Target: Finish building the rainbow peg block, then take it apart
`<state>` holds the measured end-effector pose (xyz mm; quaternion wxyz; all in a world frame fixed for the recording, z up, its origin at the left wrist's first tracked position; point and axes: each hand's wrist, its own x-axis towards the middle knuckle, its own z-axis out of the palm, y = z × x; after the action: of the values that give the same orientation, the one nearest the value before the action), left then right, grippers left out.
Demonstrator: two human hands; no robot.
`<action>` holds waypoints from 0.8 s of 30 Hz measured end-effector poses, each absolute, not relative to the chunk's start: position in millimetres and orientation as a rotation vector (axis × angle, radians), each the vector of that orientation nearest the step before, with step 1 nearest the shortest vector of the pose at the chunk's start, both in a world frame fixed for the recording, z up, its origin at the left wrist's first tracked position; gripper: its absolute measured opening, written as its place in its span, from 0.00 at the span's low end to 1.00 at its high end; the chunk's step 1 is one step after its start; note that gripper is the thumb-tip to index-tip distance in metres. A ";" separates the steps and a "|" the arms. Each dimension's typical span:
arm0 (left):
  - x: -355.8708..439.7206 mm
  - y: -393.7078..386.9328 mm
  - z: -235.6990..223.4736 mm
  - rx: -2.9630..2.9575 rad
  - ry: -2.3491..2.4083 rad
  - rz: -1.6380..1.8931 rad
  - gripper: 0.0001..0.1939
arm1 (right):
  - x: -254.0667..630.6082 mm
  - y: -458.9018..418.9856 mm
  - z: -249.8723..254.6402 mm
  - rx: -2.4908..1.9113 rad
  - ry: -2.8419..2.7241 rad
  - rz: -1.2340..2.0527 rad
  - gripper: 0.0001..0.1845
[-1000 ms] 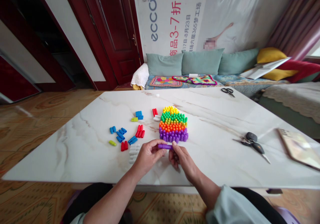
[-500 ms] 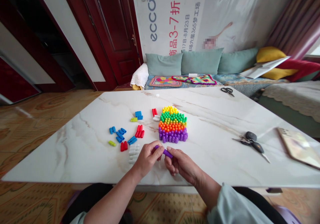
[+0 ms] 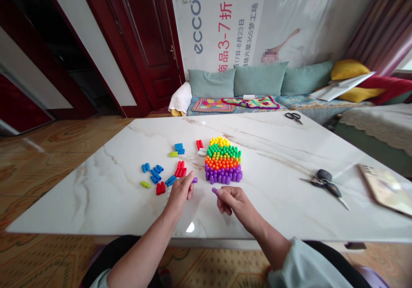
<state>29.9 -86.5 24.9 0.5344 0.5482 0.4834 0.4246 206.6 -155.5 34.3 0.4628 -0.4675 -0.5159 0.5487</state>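
Purple pegs (image 3: pixel 195 180) sit one in each of our hands, just over the marble worktop (image 3: pixel 96 206), with only a short end of each showing. Furthest left on the worktop lie blue pegs (image 3: pixel 151 173), with a yellow-green peg (image 3: pixel 145 184) below them and a red pair (image 3: pixel 160 188) to their right. Our left hand (image 3: pixel 178 192) comes next, its fingers (image 3: pixel 186 185) curled narrow around one purple peg, whose end pokes out to the right. Just beyond those fingers stand more red pegs (image 3: pixel 180 168). Our right hand (image 3: pixel 233 202) pinches the other peg (image 3: pixel 214 190) narrowly, its tip pointing left, close below a peg mosaic (image 3: pixel 223 161) banded purple, orange, green and yellow. Farther right lie black-handled scissors (image 3: pixel 325 185), near a patterned board (image 3: pixel 384 189) at the worktop's edge, while a smaller pair of scissors (image 3: pixel 292 116) rests by the far edge
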 end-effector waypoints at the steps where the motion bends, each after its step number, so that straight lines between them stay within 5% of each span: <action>1: 28.7 -85.2 25.5 1.299 1.167 1.039 0.26 | 208.5 -154.6 34.9 -1.131 -1.204 1.330 0.25; 6: 27.0 -82.1 21.6 1.530 1.204 1.018 0.18 | 224.4 -145.9 31.6 -1.093 -0.903 1.148 0.17; 12: 22.9 -74.9 18.1 1.959 1.295 1.031 0.10 | 247.3 -138.6 35.4 -1.176 -0.839 1.027 0.21; 24: 22.9 -66.9 5.5 2.231 1.315 0.734 0.10 | 269.4 -151.9 0.8 -1.712 -1.560 0.453 0.07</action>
<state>22.9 -66.9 5.5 0.2231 0.8079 0.4763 0.2659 269.4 -151.9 0.8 0.3809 -0.6707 -0.6112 0.1776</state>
